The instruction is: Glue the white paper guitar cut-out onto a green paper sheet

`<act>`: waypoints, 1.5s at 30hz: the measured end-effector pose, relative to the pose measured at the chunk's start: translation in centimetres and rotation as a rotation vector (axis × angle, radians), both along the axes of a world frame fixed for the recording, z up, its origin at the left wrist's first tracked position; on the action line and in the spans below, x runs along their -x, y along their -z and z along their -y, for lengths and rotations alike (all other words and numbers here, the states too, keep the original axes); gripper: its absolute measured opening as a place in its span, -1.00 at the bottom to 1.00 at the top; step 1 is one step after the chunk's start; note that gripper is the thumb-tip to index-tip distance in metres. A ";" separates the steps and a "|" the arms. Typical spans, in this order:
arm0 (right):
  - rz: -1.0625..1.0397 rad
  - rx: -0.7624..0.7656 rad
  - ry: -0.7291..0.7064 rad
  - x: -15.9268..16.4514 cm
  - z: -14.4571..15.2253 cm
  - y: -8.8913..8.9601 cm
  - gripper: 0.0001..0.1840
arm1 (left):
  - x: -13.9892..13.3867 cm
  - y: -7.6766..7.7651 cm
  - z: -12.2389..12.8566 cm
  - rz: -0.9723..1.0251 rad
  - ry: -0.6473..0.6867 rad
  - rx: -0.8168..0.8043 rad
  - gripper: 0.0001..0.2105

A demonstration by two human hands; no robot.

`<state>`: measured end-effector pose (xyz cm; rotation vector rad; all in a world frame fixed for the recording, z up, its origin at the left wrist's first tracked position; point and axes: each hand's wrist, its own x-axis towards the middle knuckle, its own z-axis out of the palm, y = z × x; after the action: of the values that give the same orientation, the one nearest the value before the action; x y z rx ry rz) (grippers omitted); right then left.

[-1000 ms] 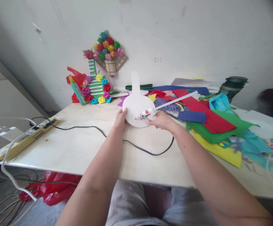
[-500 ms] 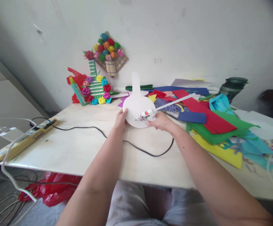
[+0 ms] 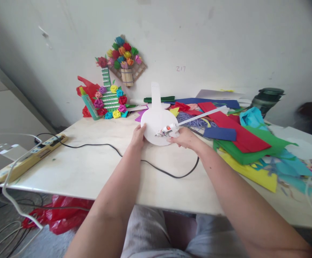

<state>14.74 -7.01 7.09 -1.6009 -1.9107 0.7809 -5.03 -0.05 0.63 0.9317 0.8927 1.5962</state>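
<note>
Two hands have hardly moved since the earlier views; the left hand (image 3: 138,136) pinches the left rim of the white disc (image 3: 153,120), thumb on its face; the right hand (image 3: 185,138) is curled round the glue gun (image 3: 173,128), fingertips by the disc's lower right edge, and I cannot tell whether they press it; the disc is over the middle of the table (image 3: 91,172), tilted, its white strip (image 3: 156,95) pointing at the wall (image 3: 212,46); the gun's nozzle lies before the disc's lower part, contact unclear; the stick (image 3: 202,115) juts out behind, over the coloured scraps (image 3: 236,129); the cord (image 3: 169,174) loops slack nearer the person; so little shift suggests a steady hold, and I see no new part fixed on.
</note>
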 end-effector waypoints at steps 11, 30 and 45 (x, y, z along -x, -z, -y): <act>0.044 -0.012 -0.019 0.0 -0.9 1.1 -0.72 | 0.0 0.0 0.0 -0.023 0.000 -0.003 -0.76; 0.055 0.003 0.002 0.0 -0.7 0.9 -0.71 | 0.0 0.0 0.1 -0.040 -0.011 0.007 -0.70; 0.065 -0.048 -0.033 0.0 -1.0 1.3 -0.70 | 0.2 0.2 -0.3 -0.044 -0.005 0.014 -0.70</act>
<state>14.76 -6.03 5.78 -1.5870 -1.9913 0.6992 -5.18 0.24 0.39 0.9590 0.9365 1.5763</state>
